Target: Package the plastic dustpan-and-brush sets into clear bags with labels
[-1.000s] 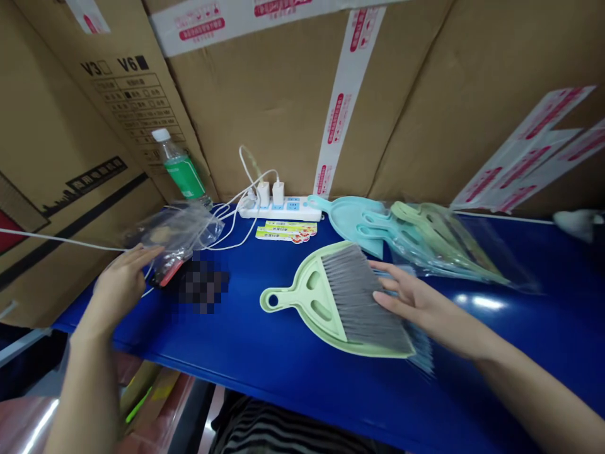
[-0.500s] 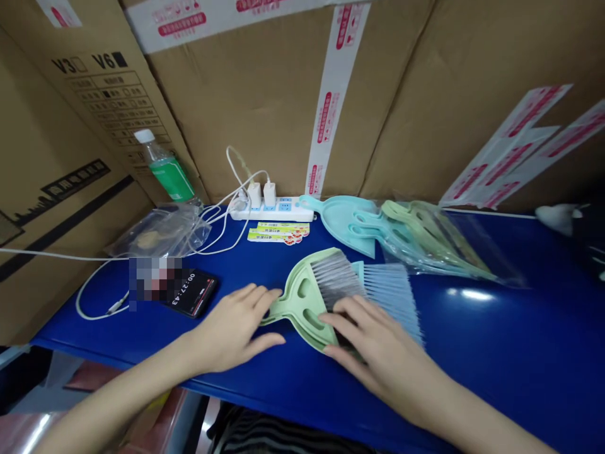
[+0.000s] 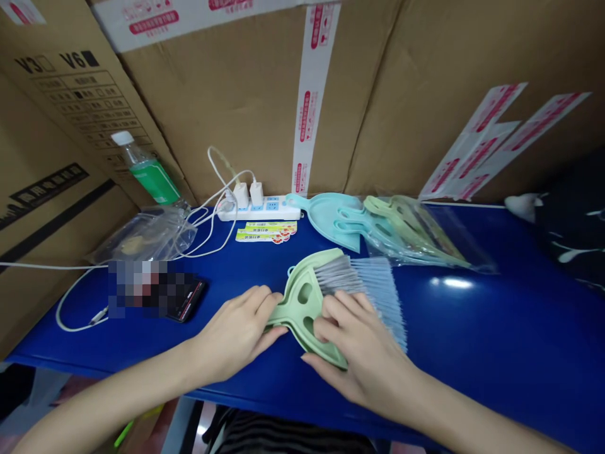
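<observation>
A light green hand brush point(image 3: 309, 291) with grey bristles lies against a matching green dustpan point(image 3: 289, 277) over the blue table. My left hand point(image 3: 241, 331) is closed around their handle end, thumb below and fingers on top. My right hand point(image 3: 362, 350) grips the brush's right side, its fingers curled by an oval hole and its thumb under the edge. Part of the grey bristles is hidden behind the right hand. Blue bristles of a second brush point(image 3: 382, 290) stick out beyond them, the rest of that brush mostly covered.
Behind lie a light blue dustpan point(image 3: 326, 217) and a clear bag point(image 3: 439, 243) with more brush pieces. A power strip point(image 3: 265, 209) with chargers, labels point(image 3: 267, 231), a bottle point(image 3: 154, 180), a plastic bag point(image 3: 142, 236) and a phone point(image 3: 189, 299) sit left. Cardboard point(image 3: 236, 107) walls the back.
My left hand has closed onto the handle end. The right fingers have curled in and gripped the brush's side. The view has shifted a little to the right.
</observation>
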A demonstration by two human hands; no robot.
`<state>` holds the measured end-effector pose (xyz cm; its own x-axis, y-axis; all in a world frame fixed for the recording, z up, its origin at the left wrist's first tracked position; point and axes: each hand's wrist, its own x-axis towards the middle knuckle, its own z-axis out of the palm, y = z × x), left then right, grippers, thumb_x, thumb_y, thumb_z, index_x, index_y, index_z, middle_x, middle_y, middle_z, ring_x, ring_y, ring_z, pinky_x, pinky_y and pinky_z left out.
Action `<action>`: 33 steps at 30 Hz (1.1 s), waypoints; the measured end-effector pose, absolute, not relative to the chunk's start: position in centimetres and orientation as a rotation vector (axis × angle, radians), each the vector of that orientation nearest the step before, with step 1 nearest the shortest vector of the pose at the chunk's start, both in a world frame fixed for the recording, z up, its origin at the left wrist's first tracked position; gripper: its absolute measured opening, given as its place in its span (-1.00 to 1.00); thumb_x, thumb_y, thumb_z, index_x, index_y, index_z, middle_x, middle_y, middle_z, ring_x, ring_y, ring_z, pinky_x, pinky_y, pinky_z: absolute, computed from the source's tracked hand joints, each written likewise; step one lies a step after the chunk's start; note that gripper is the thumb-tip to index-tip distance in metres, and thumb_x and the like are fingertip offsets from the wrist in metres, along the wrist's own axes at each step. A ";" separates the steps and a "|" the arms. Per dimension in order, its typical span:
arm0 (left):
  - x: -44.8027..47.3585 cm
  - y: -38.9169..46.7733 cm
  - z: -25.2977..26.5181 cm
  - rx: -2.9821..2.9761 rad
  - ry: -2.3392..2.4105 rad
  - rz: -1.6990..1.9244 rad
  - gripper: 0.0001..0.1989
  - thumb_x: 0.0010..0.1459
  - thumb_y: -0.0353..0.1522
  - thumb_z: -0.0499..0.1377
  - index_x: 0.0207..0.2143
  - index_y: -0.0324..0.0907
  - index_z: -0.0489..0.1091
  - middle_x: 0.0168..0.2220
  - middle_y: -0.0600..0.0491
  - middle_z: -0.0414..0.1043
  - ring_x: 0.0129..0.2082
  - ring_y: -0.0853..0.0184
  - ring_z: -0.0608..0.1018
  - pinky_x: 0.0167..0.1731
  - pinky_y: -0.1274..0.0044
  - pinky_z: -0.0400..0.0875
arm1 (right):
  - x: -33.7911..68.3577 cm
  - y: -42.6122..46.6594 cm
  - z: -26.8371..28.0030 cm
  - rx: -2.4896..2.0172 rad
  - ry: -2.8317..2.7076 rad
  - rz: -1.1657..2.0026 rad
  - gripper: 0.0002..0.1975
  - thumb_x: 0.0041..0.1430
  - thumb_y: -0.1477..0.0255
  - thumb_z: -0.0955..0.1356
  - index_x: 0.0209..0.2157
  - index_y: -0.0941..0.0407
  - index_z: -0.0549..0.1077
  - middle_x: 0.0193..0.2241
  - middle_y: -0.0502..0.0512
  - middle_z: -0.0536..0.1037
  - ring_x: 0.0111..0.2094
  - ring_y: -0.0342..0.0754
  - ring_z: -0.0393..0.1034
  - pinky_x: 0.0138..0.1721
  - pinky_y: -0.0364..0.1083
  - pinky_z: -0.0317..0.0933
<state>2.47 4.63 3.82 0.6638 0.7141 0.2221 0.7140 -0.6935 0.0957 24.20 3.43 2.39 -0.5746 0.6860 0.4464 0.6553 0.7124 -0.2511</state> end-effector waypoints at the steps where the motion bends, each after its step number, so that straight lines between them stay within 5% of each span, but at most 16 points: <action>1: 2.5 4.7 4.0 2.882 1.242 0.372 -0.76 0.30 -0.29 -0.02 -0.10 -0.22 0.30 -0.28 -0.02 0.41 -0.27 0.24 0.51 -0.33 0.41 0.51 | 24.3 3.3 2.5 -1.012 -2.386 0.031 -0.82 0.10 0.34 0.36 -0.51 0.09 0.35 -0.50 0.02 0.34 -0.38 -0.04 0.18 -0.35 -0.06 -0.03; 5: 2.2 5.9 5.7 2.949 1.231 0.378 -0.75 0.30 -0.35 -0.06 -0.08 -0.24 0.30 -0.26 -0.04 0.40 -0.27 0.26 0.48 -0.27 0.43 0.49 | 25.2 2.7 3.6 -1.041 -2.382 -0.213 -0.85 0.13 0.47 0.30 -0.52 0.09 0.37 -0.55 0.03 0.33 -0.42 -0.03 0.16 -0.35 -0.04 -0.06; 12: 0.9 12.7 9.7 3.051 1.412 0.429 -0.66 0.31 -0.30 -0.05 -0.01 -0.33 0.32 -0.13 -0.14 0.33 -0.14 0.18 0.42 -0.12 0.31 0.40 | 27.1 3.0 5.1 -1.266 -2.419 -0.669 -0.69 0.24 0.37 0.22 -0.54 0.12 0.42 -0.54 0.15 0.37 -0.41 0.07 0.23 -0.32 0.02 -0.01; 20: 2.6 20.8 10.9 3.049 1.302 0.181 -0.65 0.31 -0.30 -0.09 -0.08 -0.28 0.40 -0.21 -0.09 0.34 -0.13 0.19 0.37 -0.04 0.29 0.27 | 26.4 3.9 2.2 -1.333 -2.484 -0.557 -0.73 0.15 0.28 0.35 -0.53 0.16 0.44 -0.60 0.09 0.42 -0.50 0.00 0.30 -0.40 -0.04 0.03; 23: 3.4 22.5 10.9 3.003 1.274 0.099 -0.66 0.31 -0.30 -0.09 -0.10 -0.24 0.42 -0.22 -0.05 0.34 -0.14 0.22 0.37 -0.05 0.33 0.25 | 28.0 5.3 3.1 -1.270 -2.484 -0.379 -0.75 0.24 0.31 0.27 -0.43 0.14 0.45 -0.53 0.08 0.48 -0.47 -0.03 0.33 -0.37 -0.06 0.08; 28: 4.1 24.7 11.3 2.952 1.266 -0.002 -0.69 0.28 -0.30 -0.07 -0.15 -0.20 0.43 -0.22 -0.03 0.35 -0.08 0.22 0.36 -0.02 0.36 0.20 | 32.2 9.2 4.0 -1.638 -2.199 -0.712 -0.70 0.23 0.32 0.23 -0.15 0.18 0.47 -0.22 0.34 0.50 -0.23 0.21 0.34 -0.35 0.03 0.16; 33: 4.4 25.9 11.8 2.940 1.224 -0.030 -0.68 0.27 -0.30 -0.08 -0.14 -0.20 0.42 -0.19 -0.03 0.38 -0.03 0.22 0.34 0.00 0.37 0.16 | 33.3 12.0 2.6 -1.764 -2.198 -0.674 -0.57 0.18 0.34 0.27 0.05 0.21 0.38 -0.10 0.39 0.46 -0.14 0.26 0.33 -0.26 0.11 0.25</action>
